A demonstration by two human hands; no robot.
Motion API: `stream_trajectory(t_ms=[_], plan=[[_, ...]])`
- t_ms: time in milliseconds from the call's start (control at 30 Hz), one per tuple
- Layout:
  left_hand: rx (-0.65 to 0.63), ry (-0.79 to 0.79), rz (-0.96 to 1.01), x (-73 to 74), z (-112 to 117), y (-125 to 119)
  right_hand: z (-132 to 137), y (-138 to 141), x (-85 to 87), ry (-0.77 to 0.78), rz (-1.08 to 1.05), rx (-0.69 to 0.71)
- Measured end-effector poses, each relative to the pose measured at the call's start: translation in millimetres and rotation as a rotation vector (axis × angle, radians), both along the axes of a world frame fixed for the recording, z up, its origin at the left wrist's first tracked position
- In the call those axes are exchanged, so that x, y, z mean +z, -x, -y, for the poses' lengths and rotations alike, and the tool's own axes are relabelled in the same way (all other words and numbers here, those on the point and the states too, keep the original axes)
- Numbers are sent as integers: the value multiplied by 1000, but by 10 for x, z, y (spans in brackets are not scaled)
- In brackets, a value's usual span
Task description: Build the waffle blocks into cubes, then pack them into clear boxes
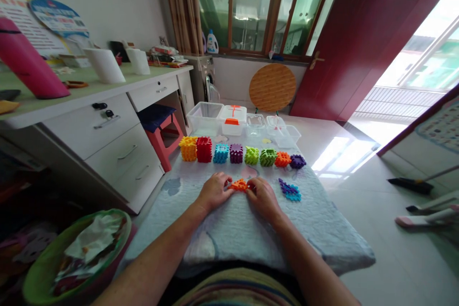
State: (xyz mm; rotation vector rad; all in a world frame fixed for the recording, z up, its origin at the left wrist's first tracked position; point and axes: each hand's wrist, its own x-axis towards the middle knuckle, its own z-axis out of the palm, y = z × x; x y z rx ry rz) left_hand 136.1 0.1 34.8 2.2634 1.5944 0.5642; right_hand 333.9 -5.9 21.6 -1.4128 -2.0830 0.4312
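Note:
Between my two hands, low over the cloth-covered table [229,229], is an orange interlocking puzzle piece [238,185] with notched edges. My left hand [216,189] pinches its left end between thumb and fingers. At its right end my right hand [263,197] also has its fingers closed on it. To the right lie flat purple pieces [286,188] and blue pieces [294,194], partly overlapping. Behind my hands runs a row of assembled notched cubes, from a yellow cube [188,148] and a red cube [204,149] to an orange cube [283,159] and a purple cube [297,161].
Clear plastic boxes [206,115] stand at the table's far end, one white-lidded box [233,119] with orange clips among them. A desk [107,124] and a stool [158,119] are on the left. Near my left arm sits a waste basket [34,272].

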Motion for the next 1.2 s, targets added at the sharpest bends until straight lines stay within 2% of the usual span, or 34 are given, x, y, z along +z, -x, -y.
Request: stream_trajectory(t_ms=[267, 533, 1000, 1200], plan=[[-48, -13, 107, -42, 13, 106, 13, 40, -39, -42, -71, 62], [-74, -48, 54, -58, 13, 124, 33, 56, -73, -87, 42, -64], [-115, -67, 39, -101, -11, 175, 56, 81, -10, -75, 110, -64], [-92, -73, 104, -104, 4, 171, 74, 15, -10, -132, 57, -75]])
